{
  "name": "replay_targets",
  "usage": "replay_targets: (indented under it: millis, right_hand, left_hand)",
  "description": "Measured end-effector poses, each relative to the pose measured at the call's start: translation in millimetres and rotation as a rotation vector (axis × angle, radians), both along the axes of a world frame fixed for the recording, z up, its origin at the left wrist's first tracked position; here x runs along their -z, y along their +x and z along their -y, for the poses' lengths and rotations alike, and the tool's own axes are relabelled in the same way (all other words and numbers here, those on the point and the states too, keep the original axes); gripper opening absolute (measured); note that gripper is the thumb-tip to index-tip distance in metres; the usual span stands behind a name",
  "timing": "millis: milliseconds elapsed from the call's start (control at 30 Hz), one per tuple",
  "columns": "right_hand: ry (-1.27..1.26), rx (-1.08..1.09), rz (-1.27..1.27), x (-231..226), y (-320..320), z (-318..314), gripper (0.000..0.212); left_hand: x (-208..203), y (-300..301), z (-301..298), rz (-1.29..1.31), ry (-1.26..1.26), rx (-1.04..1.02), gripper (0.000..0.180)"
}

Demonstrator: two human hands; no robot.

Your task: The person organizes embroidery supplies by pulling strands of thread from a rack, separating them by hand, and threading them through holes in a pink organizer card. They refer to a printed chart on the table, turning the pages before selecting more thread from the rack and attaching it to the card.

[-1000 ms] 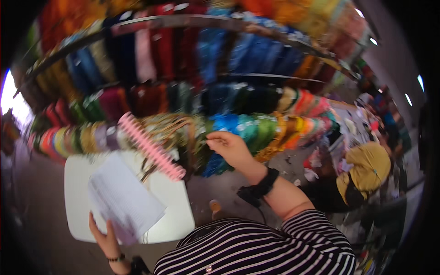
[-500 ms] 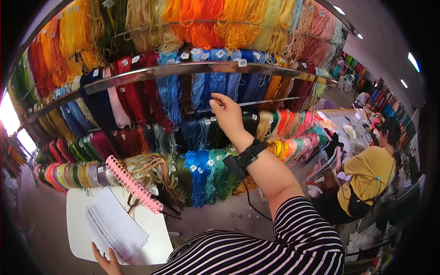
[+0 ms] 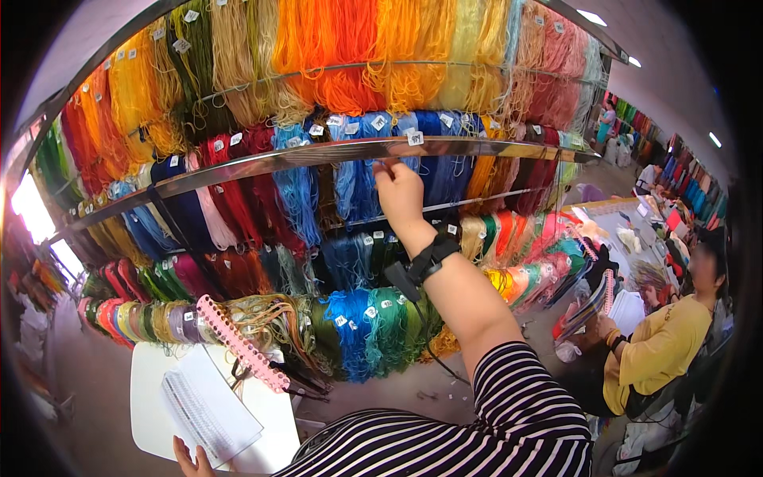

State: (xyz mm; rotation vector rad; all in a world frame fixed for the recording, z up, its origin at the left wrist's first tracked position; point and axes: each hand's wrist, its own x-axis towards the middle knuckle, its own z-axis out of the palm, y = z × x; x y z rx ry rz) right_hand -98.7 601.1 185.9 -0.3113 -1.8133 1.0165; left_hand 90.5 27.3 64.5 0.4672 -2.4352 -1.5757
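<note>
My right hand [image 3: 400, 195] is raised to the rack, its fingers bent in at the blue thread skeins [image 3: 358, 163] just under a metal rail [image 3: 318, 151]. Whatever the fingertips pinch there is hidden by the hand. A black strap with a small dark box [image 3: 421, 266] is round my right wrist, and a cable hangs from it. At the lower edge, my left hand [image 3: 193, 461] is partly in view with fingers apart, beside printed sheets [image 3: 211, 405] on a white board [image 3: 151, 374]. Across the board's far edge slants a pink strip with a row of holes [image 3: 242, 342].
Tiers of tagged skeins fill the rack, with orange ones [image 3: 342, 56] on top and green ones [image 3: 389, 326] low down. To the right, a person in a yellow shirt [image 3: 668, 342] is beside a table [image 3: 612, 219] strewn with things. More people are farther back.
My right hand has come up to the rail, and its fingers have bent in. The rack sits lower in view. The person in yellow has turned and appears farther right.
</note>
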Motion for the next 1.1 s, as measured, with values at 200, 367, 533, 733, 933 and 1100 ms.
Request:
replay_targets:
  millis: [200,367,533,733,933,1100]
  right_hand:
    - [0.196,0.253,0.04,-11.6,-21.2,-12.1,0.025]
    - [0.165,0.169,-0.035,-2.6,-21.0,-15.8,0.024]
    - [0.12,0.032,-0.05,-4.6,-10.5,-4.4,0.019]
    - [0.235,0.136,-0.187,0.4,-54.3,-27.9,0.019]
    - [0.136,0.171,-0.151,3.3,-49.1,-18.5,0.017]
    - [-0.177,-0.13,-0.227,-0.3,-33.7,-12.8,0.013]
  left_hand:
    - [23.6,-7.5,3.7,-0.069,-0.056,0.036,0.063]
    - [35.6,-11.6,5.5,-0.08,-0.028,0.068,0.061]
    - [31.1,-12.3,4.2,-0.053,-0.044,0.073,0.059]
    - [32.9,-18.8,3.5,-0.028,0.002,0.106,0.056]
    - [34.6,-14.8,-6.0,-0.041,-0.049,0.168,0.05]
    - [31.1,-16.2,-8.1,0.0,-0.095,0.188,0.05]
